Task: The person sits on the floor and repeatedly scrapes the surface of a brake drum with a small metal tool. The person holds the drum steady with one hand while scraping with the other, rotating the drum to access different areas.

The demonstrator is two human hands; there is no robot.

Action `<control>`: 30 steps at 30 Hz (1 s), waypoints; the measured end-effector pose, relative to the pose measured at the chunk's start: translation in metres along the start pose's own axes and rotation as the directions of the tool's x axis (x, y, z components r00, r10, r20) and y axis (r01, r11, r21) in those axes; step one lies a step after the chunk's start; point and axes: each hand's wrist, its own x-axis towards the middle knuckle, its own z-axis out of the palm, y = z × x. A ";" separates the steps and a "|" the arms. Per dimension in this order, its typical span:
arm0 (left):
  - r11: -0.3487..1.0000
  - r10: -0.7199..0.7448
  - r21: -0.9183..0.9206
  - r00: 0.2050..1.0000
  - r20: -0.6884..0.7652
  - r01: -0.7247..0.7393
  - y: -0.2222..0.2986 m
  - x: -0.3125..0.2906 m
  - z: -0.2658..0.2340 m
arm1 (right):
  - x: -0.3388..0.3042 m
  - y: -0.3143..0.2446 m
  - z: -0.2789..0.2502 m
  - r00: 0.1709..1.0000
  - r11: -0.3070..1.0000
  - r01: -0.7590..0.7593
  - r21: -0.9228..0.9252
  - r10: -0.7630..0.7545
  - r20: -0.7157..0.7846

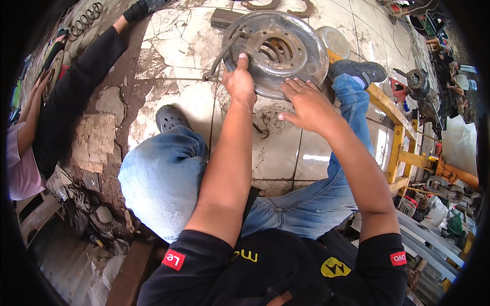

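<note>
A black short-sleeved shirt (296, 251) with small red and yellow patches fills the foreground, and beyond it the bent legs in faded blue jeans (158, 178) spread to either side. Both bare arms stretch away between the knees to a round metal plate (298, 35), dished and worn grey, which sits at the far side of the tiled floor (275, 163), ahead of the feet. The plate has a wide central hole with smaller holes around it, and a dark curved rod (217, 58) runs down its left side.

The left grip (240, 84) is closed on the plate's near left edge, thumb pressed on the upper face; its fingers are mostly hidden, so whether that edge is lifted off the tiles is hard to say. The right grip (309, 102) lies open and flat, fingers together over the near rim, thumb spread out to the side, clasping nothing.

Behind the plate are a dark block (223, 18) and two curved metal pieces (260, 8); a round pale disc (334, 42) is just to its right. Beside the right shoe (370, 71) runs a yellow metal frame (394, 153). At far left, another person's black-trousered leg (76, 102) stretches across dirty ground.
</note>
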 end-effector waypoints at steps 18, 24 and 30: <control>0.999 -0.033 -0.019 0.999 0.026 0.033 -0.002 0.007 0.001 | 0.000 0.003 0.006 1.000 0.999 -0.007 0.043 0.008 -0.013; 0.999 -0.037 -0.004 0.999 -0.019 0.037 -0.010 0.014 -0.004 | -0.009 0.000 0.002 0.999 0.993 -0.005 0.115 0.001 0.033; 1.000 0.000 -0.007 1.000 0.025 0.000 -0.006 0.014 -0.005 | 0.003 -0.003 -0.007 0.994 0.992 -0.032 0.123 0.018 0.112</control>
